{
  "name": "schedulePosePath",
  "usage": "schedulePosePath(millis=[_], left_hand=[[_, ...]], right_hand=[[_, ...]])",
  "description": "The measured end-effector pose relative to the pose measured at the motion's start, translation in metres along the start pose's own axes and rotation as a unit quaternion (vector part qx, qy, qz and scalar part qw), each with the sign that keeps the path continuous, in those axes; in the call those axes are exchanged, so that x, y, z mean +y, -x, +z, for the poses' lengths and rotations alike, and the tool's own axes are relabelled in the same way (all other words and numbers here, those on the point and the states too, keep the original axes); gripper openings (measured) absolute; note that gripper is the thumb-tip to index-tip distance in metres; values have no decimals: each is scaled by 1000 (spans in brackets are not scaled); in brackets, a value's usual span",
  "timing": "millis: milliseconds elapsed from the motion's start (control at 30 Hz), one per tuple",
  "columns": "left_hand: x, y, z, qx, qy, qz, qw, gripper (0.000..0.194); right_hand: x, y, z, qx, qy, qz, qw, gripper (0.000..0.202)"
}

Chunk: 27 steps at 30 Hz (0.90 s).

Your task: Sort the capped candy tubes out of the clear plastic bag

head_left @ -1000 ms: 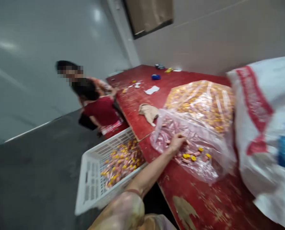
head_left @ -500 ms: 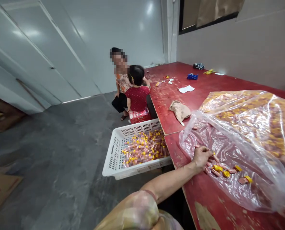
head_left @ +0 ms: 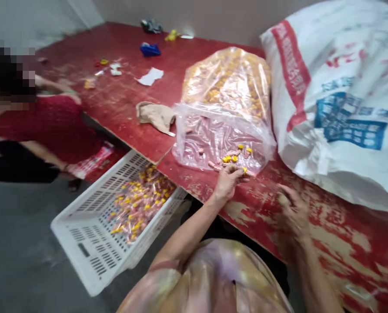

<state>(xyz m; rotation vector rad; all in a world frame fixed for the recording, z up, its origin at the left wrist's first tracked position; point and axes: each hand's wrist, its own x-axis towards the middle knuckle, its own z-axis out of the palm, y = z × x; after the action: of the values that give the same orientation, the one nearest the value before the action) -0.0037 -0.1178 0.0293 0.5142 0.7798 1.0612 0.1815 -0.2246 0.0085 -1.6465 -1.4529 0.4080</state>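
My left hand (head_left: 228, 181) is at the open mouth of a clear plastic bag (head_left: 210, 134), its fingers closed on a small pink stick with a yellow cap (head_left: 245, 171). More pink pieces with yellow caps (head_left: 227, 159) lie loose on the plastic just beyond the fingertips. The back part of the bag is bulging with many yellow-topped pieces. Over the worn red table, to the right, my right hand (head_left: 293, 208) is bent and smeared by motion. Whether anything is between its fingers cannot be made out.
A white slotted crate (head_left: 83, 226) of small yellow-capped pieces stands left of the table (head_left: 194, 184). A large white printed sack (head_left: 337, 95) stands at right. A beige cloth (head_left: 156, 116), paper (head_left: 151, 76) and blue object (head_left: 150, 49) lie farther back. People sit at left.
The view has swung right and down, bringing the white sack and my right hand into sight. My left hand stays by the loose pieces at the bag's mouth.
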Motion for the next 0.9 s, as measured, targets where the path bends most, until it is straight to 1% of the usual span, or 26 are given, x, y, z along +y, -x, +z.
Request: schedulePosePath(millis=[67,133,267,367,500,567,667,800,833,900], left_hand=[[-11,10,4,-10,-7,-16,1000,35],[-18,17,5,-12,-21,-14,1000,34],[-23,22,1,-2,-57,0,998,28],[-25,23,-1,16,-77,20,997,24],[-31,25,-3,20,-122,26,992,21],[-33,27,-4,23,-126,32,991,19],[-34,33,-4,33,-154,59,986,16],[-37,48,-2,-19,-241,95,966,19],[-39,51,-2,-19,-259,102,960,20],[-43,54,-3,15,-297,117,948,20]], right_hand=[[2,5,0,-9,9,-16,1000,34],[0,2,7,-24,9,-40,999,32],[-6,-6,19,-45,-17,-71,996,28],[-9,-7,23,-45,-13,-88,995,24],[-11,-5,31,-54,-54,-50,996,25],[-11,-4,37,-59,-72,-34,995,26],[-9,-1,43,-54,-64,-44,995,27],[-2,11,48,-46,-45,-55,996,27],[-1,15,49,-50,-39,-47,997,28],[2,22,52,-53,-22,-25,998,32]])
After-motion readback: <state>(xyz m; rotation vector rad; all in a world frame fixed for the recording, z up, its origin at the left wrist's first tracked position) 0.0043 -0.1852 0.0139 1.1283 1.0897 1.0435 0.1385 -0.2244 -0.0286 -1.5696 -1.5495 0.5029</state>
